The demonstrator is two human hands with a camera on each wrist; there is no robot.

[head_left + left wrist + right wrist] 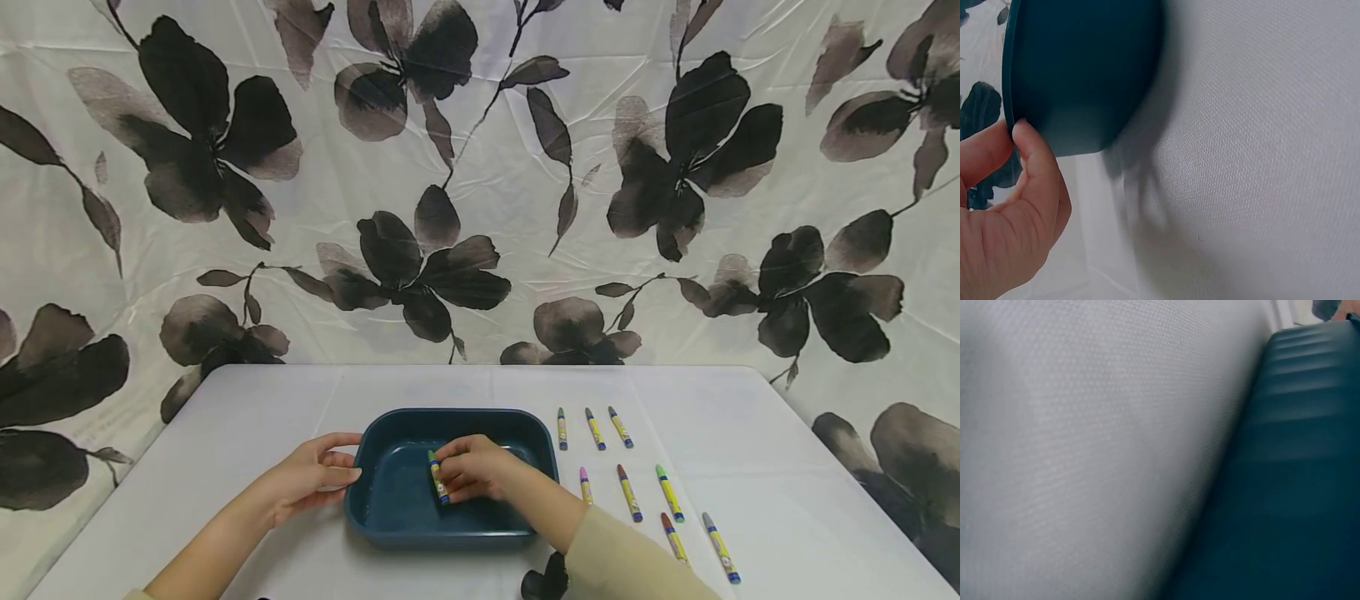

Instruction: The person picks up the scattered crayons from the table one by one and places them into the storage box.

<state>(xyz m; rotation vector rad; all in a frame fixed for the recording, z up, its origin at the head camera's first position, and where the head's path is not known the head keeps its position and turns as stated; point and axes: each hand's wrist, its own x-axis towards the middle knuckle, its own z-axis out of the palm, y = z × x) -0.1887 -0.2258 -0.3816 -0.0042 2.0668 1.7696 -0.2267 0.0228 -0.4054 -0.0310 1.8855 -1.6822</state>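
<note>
A dark teal rectangular tray (442,537) with raised walls stands on the white table. My left hand (315,475) pinches its left rim between thumb and fingers; the left wrist view shows this hand (1016,219) with fingertips on both sides of the tray wall (1085,69). Inside the tray, my right hand (483,468) holds a green-tipped crayon (438,477) in a yellow and blue wrapper, its tip pointing away from me. In the right wrist view, only the outer tray wall (1291,487) shows large and blurred, with that hand out of sight.
Several crayons lie right of the tray in loose rows, including a green one (670,493), a brown one (629,493), a grey one (722,547) and a pink one (586,485) partly behind my right forearm. A floral cloth (525,167) hangs beyond the table's (285,400) far edge.
</note>
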